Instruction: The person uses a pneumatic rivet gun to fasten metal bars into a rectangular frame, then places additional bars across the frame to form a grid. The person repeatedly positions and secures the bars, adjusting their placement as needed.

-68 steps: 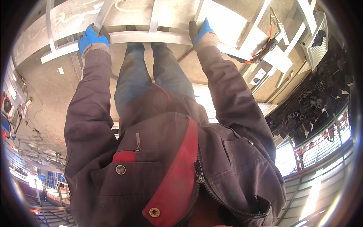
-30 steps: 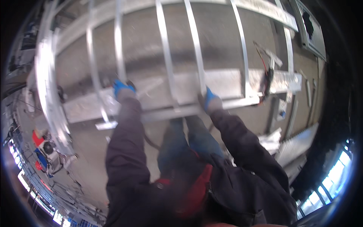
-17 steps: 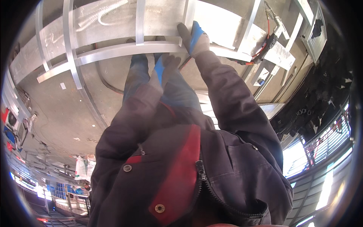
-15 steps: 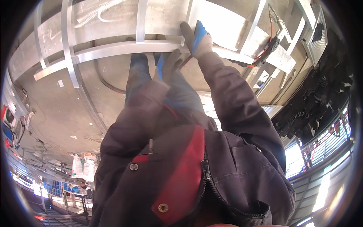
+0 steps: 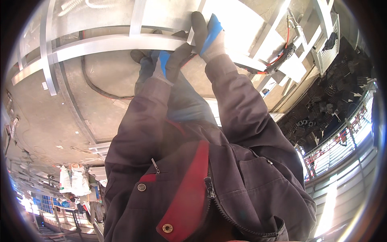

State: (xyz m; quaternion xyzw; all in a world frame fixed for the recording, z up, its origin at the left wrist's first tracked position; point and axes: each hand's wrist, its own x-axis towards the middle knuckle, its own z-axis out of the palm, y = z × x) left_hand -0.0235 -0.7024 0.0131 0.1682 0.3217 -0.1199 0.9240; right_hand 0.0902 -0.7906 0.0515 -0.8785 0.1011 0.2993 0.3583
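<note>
A pale metal frame (image 5: 100, 45) of long rails and crossbars stretches across the upper part of the view. Where a crossbar meets its near rail, my right hand (image 5: 207, 36), in a grey and blue glove, is closed on the metal. Just left of it and lower, my left hand (image 5: 174, 60) wears a matching glove; its fingers reach up against the near rail and bend at its edge. The undersides of both grips are hidden. A bright white sheet-like surface (image 5: 238, 24) lies beyond my right hand.
A hand tool with a red hose (image 5: 296, 30) rests on the frame to the right. A dark hose (image 5: 86, 76) curves over the floor at left. Dark grated matting (image 5: 322, 105) lies far right. White bags (image 5: 78, 181) stand at lower left.
My left hand has moved up from below the near rail and now meets it. My right hand stays at the same joint. The whole view has swung slightly, shifting the floor and frame leftward.
</note>
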